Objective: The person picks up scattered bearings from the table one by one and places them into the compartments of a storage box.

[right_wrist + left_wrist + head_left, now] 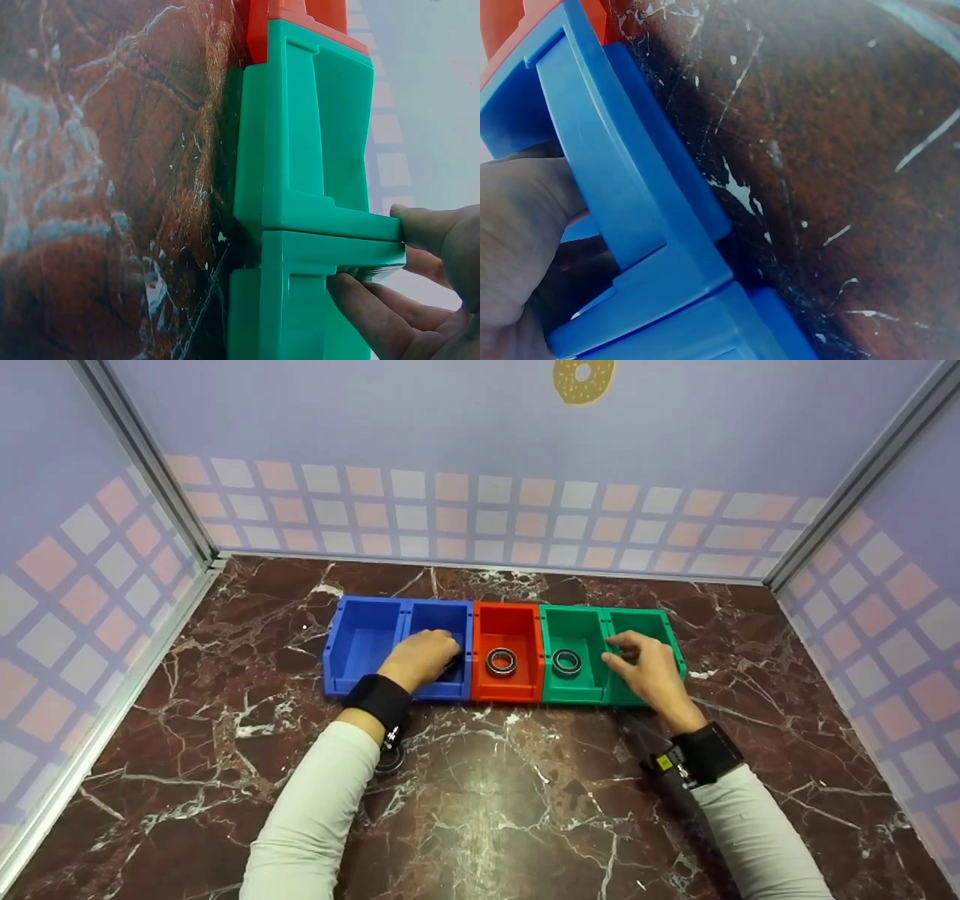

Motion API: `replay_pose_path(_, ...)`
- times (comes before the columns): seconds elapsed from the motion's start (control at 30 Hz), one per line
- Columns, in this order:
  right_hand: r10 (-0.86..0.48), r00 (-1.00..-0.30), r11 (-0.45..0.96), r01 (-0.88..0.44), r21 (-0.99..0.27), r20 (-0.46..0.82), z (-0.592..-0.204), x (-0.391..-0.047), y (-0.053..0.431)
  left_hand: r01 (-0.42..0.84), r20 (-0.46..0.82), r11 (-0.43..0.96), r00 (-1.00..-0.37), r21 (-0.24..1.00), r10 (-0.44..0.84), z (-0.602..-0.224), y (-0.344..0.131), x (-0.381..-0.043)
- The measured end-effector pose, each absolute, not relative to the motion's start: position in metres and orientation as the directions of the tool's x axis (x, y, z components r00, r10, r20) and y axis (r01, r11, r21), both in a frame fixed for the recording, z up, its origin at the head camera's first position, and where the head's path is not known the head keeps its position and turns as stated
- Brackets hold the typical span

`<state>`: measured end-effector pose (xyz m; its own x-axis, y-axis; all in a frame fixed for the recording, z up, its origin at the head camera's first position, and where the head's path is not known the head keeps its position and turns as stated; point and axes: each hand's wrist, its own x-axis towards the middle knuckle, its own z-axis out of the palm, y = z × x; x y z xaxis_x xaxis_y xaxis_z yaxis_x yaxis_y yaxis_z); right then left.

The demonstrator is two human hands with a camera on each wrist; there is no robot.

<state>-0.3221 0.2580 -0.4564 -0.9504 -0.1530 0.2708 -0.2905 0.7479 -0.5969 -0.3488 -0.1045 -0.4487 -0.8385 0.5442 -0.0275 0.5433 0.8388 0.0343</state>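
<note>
My left hand [424, 655] reaches down into the right-hand blue bin [442, 690], its fingers bent. A dark curved edge of a bearing [451, 664] shows at its fingertips; the rest is hidden by the hand. In the left wrist view, the left fingers [525, 217] disappear behind the bin's front wall. My right hand [651, 669] pinches the divider [337, 232] between the two green bins, thumb on one side and fingers on the other. One ring bearing [501, 661] lies in the red bin [506, 691], and another bearing [566, 663] lies in the left green bin [571, 697].
Another bearing [389, 758] lies on the dark marbled table [480, 810], beside my left forearm. The left blue bin [364, 645] stands at the end of the joined row. Tiled-pattern panels [487, 510] close off the back and both sides.
</note>
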Motion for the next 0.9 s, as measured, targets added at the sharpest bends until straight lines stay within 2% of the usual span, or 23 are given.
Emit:
replay_pose_path(0.53, -0.150, -0.950, 0.745, -0.291, -0.600, 0.275, -0.457, -0.322, 0.258, 0.619, 0.048, 0.781, -0.785, 0.079, 0.618, -0.419, -0.126, -0.328)
replay_pose_path(0.77, -0.140, -0.954, 0.749, -0.277, -0.602, 0.265, -0.456, -0.322, 0.257, 0.633, 0.141, 0.762, -0.773, 0.136, 0.618, -0.408, -0.139, -0.302)
replay_pose_path(0.9, -0.142, -0.955, 0.749, -0.276, -0.602, 0.261, -0.455, -0.322, 0.258, 0.644, 0.172, 0.756, -0.763, 0.120, 0.623, -0.404, -0.143, -0.283)
